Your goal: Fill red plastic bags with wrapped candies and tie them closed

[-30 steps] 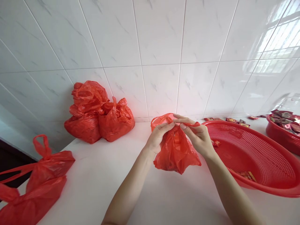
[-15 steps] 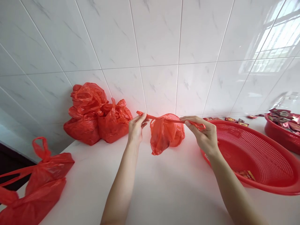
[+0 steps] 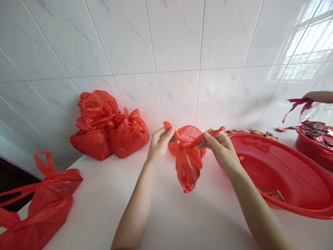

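A small red plastic bag (image 3: 187, 163) hangs above the white counter (image 3: 104, 201) between my hands. My left hand (image 3: 159, 143) pinches one handle at the bag's upper left. My right hand (image 3: 221, 150) pinches the other handle, which sticks out up and to the right. Both handles cross at the gathered neck of the bag. The bag's bottom dangles just over the counter.
A pile of tied red bags (image 3: 108, 126) leans on the tiled wall at the left. More red bags (image 3: 39, 201) lie at the counter's left edge. A red mesh basket (image 3: 283, 173) with a few wrappers sits right. Another person's hand (image 3: 318, 96) holds a strip over a red bowl (image 3: 316, 146).
My hands came back toward each other after pulling the handles wide apart. The bag now hangs lower and narrower. Another person's hand has entered at the far right.
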`<action>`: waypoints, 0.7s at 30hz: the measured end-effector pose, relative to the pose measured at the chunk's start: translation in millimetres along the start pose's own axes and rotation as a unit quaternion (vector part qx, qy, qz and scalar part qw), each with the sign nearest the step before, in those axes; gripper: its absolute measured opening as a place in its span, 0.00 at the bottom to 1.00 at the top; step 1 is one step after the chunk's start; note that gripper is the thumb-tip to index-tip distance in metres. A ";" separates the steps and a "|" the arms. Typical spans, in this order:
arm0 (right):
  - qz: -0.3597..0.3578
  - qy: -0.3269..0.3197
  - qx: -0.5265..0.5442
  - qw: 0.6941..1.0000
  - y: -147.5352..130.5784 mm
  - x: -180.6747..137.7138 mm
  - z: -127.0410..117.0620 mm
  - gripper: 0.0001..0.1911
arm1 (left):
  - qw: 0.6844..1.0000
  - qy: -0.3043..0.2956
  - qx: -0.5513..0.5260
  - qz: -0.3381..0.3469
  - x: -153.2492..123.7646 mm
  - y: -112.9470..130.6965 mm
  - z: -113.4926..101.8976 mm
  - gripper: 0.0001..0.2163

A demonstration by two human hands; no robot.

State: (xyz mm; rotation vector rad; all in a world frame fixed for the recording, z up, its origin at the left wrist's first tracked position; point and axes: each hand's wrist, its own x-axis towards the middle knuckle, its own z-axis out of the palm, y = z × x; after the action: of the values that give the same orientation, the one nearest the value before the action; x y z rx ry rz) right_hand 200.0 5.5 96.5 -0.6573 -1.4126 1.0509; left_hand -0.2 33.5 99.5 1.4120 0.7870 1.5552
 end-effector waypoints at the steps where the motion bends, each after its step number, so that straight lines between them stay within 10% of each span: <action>1: -0.001 -0.009 -0.015 1.000 -1.3 -1.7 3.1 0.18 | 0.999 -0.032 0.016 0.006 -5.4 3.2 6.3 0.18; 11: -0.001 0.020 -0.061 0.998 -11.0 -12.7 14.9 0.19 | 0.986 -0.156 0.063 0.009 -32.4 10.5 34.0 0.08; 21: 0.001 -0.153 -0.082 0.985 -0.9 -6.7 10.7 0.17 | 0.992 -0.060 0.076 0.083 -33.3 12.8 32.6 0.07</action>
State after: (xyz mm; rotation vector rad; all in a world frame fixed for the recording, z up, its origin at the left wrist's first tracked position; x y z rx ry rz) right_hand 190.7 -3.0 95.3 -0.6339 -1.7795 1.0788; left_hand 28.8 -5.1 101.6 1.7034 0.7453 1.5442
